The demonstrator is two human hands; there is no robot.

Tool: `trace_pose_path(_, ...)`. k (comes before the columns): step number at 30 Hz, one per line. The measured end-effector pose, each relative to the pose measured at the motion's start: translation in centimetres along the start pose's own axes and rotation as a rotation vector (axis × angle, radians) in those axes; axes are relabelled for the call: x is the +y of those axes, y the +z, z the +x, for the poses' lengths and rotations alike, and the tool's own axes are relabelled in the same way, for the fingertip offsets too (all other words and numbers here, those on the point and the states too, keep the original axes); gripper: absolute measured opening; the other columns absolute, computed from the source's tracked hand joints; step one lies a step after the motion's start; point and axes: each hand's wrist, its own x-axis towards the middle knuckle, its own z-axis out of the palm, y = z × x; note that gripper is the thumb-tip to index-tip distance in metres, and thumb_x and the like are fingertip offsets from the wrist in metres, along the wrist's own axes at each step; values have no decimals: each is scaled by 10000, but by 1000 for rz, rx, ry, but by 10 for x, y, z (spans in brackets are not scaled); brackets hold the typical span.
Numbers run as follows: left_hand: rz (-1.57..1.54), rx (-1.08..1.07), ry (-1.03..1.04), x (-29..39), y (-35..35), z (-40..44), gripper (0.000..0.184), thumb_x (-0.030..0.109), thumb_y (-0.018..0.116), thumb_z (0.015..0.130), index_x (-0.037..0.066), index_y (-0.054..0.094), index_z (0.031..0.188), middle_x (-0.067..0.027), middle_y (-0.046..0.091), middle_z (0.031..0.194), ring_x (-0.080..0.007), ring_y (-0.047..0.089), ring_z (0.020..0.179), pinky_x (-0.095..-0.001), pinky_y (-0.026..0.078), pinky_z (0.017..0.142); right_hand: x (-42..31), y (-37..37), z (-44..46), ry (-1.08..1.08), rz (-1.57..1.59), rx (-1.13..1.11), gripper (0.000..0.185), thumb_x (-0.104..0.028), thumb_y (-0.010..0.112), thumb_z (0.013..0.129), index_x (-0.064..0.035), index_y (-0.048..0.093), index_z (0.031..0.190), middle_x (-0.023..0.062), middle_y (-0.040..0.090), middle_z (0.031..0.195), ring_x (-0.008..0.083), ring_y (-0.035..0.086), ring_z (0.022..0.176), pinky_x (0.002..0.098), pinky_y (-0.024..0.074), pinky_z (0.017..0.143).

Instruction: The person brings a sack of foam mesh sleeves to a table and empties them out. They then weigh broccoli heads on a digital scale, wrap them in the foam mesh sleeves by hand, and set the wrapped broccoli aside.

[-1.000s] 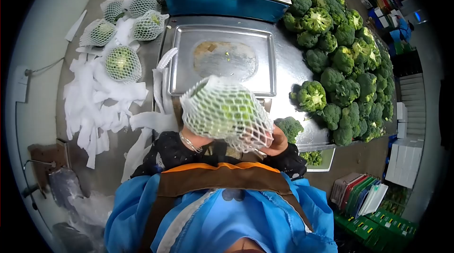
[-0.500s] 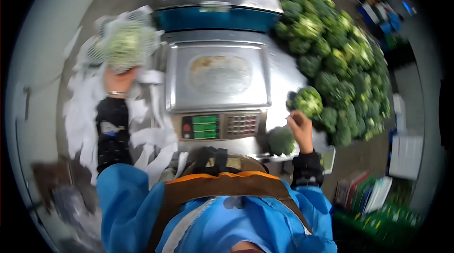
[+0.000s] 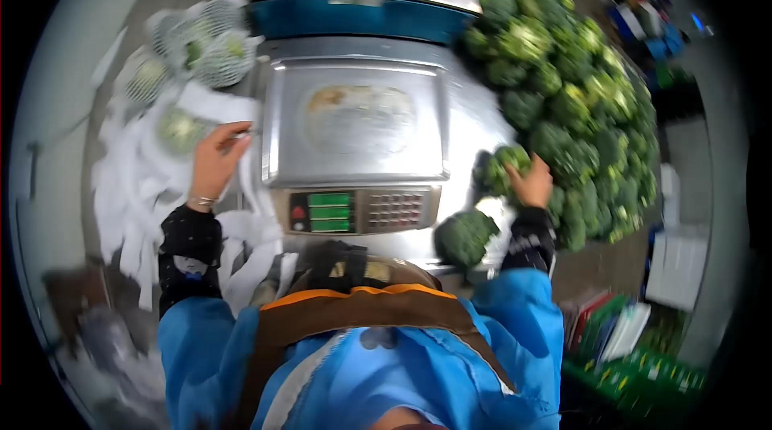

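A hand could pass low over the scale pan [image 3: 358, 158], between left hand [image 3: 217, 163] and right hand [image 3: 531, 184]; behind it a blue-fronted box [image 3: 362, 20] bars the way. The worktop [image 3: 474, 112] strip right of the pan narrows at a broccoli head [image 3: 497, 170] by the right hand. A broccoli heap [image 3: 575, 108] blocks farther right; netted heads [image 3: 221, 61] and white strips [image 3: 117, 201] crowd the left, their height hard to judge through blur.
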Motion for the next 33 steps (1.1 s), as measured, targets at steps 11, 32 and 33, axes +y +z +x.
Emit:
trace_pose_path(11, 91, -127, -13, -73, 12, -71, 744, 100, 805, 562, -6, 454, 1209, -158, 519, 1171, -275, 494, 1116, -350, 406, 941, 20, 37, -42, 269, 1064, -373, 728, -104, 814, 569, -15, 437, 1185, 109, 533, 1072, 198, 527, 981, 325, 441, 841)
trace_pose_path(32, -259, -219, 3, 95, 4, -49, 409, -102, 651, 647, 54, 442, 961, -14, 459, 889, -73, 475, 852, -214, 420, 748, -241, -101, -49, -755, 794, 60, 502, -193, 750, 568, -142, 552, 1027, 99, 446, 1223, 320, 407, 1111, 437, 332, 910)
trace_pose_path(33, -343, -229, -66, 105, 13, -41, 388, -92, 655, 650, 55, 447, 943, -11, 445, 903, -71, 459, 876, -216, 407, 773, -236, -97, -39, -762, 1045, -19, 527, -207, 729, 652, -116, 504, 1119, 114, 465, 1187, 302, 456, 1071, 415, 380, 892)
